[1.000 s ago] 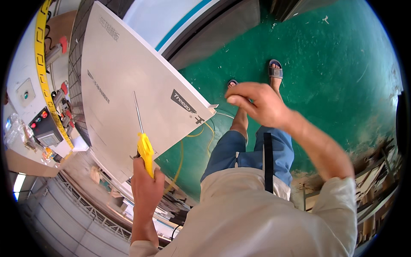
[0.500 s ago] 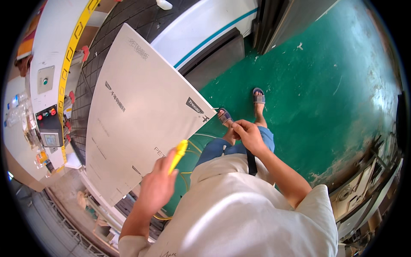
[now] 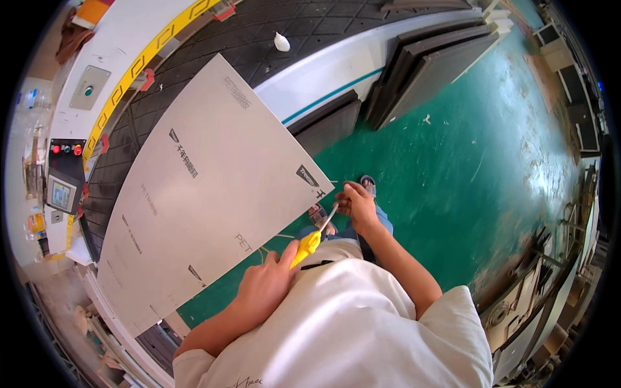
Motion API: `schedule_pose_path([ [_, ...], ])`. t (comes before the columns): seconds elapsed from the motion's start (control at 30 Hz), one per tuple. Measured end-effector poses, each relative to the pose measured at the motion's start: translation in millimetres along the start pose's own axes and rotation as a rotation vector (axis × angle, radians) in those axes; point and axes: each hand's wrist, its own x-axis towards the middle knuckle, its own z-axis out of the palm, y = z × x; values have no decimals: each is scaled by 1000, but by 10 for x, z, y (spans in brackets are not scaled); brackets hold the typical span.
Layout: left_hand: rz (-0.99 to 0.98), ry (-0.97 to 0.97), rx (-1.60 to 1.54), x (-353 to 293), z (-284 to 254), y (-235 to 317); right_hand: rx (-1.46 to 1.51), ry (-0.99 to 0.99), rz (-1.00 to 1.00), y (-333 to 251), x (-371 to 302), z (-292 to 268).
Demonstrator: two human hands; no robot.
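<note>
My left hand [image 3: 266,282] is wrapped round the yellow handle of a utility knife [image 3: 306,249]. Its slim grey blade slants up and right, the tip close below my right fingers. My right hand [image 3: 357,205] has its fingers curled in a pinch beside the near right corner of a large pale panel [image 3: 213,187]. A thin pale sliver shows between that corner and the fingertips; whether they grip it cannot be made out. Dark printed marks are scattered over the panel, which lies partly on a black slatted machine bed [image 3: 323,16].
A control box with buttons and a screen [image 3: 63,174] sits at left, beside a yellow-edged machine beam [image 3: 132,74]. Dark boards [image 3: 420,77] lean beyond the panel. A white bottle [image 3: 281,43] lies on the bed. Green floor [image 3: 453,194] spreads right; boards [image 3: 530,304] stand lower right.
My left hand has brought the knife right, toward my right hand, and its blade now shows clearly. My right hand stays near the panel corner, fingers still pinched. The view has shifted.
</note>
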Motion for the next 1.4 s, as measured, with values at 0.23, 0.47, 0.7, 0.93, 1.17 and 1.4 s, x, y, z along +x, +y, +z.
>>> schedule_pose_path([
  [0.23,20,-196,-212,-472,-451,-218,-80,-50,29,-255,-187,166],
  [0.47,-426,464,-180,-10,-316,-909,-823,-241,-755,-1682,605,1161],
  [0.7,-534,670,-760,1230,-412,-1434,-890,-185,-1098,-2547,2657,2358],
  [0.93,-384,532,-400,2068,-447,-1196,-907,-181,-1061,-2475,2972,2414],
  [1.17,117,400,-604,2311,-314,-735,-675,-311,-779,-1889,1605,959],
  [1.4,329,264,-351,2527,228,-272,-152,-134,-428,-963,194,-622],
])
